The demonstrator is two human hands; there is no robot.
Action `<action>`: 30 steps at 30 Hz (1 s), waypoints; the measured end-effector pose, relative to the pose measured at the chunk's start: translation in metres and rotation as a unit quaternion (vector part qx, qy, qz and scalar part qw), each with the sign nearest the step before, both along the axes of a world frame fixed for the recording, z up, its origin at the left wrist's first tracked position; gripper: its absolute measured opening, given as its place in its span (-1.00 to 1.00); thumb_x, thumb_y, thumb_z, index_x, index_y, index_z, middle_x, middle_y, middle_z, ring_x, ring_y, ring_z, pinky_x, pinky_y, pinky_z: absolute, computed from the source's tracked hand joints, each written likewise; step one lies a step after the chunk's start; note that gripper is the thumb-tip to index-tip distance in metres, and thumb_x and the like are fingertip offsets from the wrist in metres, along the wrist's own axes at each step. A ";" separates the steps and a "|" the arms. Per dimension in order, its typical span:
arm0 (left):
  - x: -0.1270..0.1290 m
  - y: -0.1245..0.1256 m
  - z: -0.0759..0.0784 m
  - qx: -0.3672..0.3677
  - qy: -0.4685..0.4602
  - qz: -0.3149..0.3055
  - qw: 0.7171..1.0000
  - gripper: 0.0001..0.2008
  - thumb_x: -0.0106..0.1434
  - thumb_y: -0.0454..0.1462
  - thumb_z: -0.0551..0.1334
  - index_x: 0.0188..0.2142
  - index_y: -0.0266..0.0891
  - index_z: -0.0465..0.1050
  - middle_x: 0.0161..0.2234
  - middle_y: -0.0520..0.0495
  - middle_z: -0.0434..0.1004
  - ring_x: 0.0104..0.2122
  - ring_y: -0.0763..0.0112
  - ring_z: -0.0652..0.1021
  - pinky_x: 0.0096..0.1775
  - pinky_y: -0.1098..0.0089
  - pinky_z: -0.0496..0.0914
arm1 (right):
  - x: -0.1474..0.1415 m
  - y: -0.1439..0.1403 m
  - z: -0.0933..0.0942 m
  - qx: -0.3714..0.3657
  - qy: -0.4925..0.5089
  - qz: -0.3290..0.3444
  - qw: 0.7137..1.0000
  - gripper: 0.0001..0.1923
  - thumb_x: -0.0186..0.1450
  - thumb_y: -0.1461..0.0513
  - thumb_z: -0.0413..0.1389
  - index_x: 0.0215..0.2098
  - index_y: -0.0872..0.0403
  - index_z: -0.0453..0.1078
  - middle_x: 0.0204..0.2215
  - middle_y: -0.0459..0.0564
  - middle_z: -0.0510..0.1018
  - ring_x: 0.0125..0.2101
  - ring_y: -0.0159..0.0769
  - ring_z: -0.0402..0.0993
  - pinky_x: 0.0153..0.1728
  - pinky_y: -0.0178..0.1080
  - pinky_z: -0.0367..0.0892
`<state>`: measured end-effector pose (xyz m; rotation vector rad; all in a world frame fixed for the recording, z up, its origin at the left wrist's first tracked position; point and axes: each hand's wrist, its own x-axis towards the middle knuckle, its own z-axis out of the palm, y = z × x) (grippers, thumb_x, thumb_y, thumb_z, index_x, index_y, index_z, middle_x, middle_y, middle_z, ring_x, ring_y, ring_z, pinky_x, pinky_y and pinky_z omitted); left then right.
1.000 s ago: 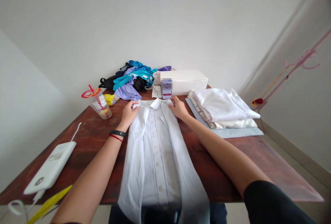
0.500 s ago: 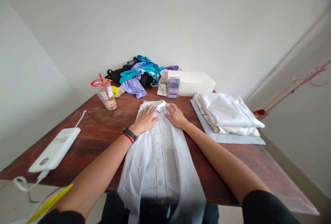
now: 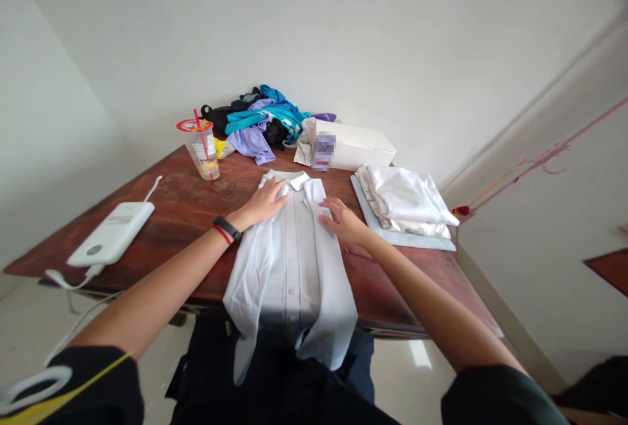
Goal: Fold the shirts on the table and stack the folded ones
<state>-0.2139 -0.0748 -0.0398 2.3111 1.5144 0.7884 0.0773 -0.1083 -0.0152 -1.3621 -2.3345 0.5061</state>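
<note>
Hands: two; left hand (image 3: 262, 201) and right hand (image 3: 343, 222) lie flat, fingers spread, palms down on the cloth.
Shirt: one white button-up shirt (image 3: 289, 261), thin and smooth, under both palms, collar just beyond the fingertips, hem hanging off the wooden table (image 3: 186, 216).
Stack: one pile of folded clothes (image 3: 405, 206), right of the right fingers.
Cup: one clear plastic cup (image 3: 202, 149) with red lid; print unreadable.
Box: one white cardboard box (image 3: 360, 146), label blurred.
Heap: one loose clothes pile (image 3: 260, 125), blue, purple, black.
Power bank: one, white (image 3: 112, 234), well left.

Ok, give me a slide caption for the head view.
Both hands, left hand and right hand, flat on a buttoned pale blue shirt on a wooden table.
</note>
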 end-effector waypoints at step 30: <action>-0.011 -0.245 -0.001 0.046 -0.054 -0.035 0.997 -0.75 0.47 -0.31 0.08 -0.07 -0.12 0.55 -0.07 -0.07 0.61 -0.04 0.32 0.62 0.03 0.42 0.48 | 0.081 -0.206 -0.007 -0.340 -0.026 -0.054 0.939 -0.70 0.32 -0.02 0.24 -0.21 0.01 0.66 -0.24 0.00 0.69 -0.21 -0.14 0.54 -0.20 -0.21 0.37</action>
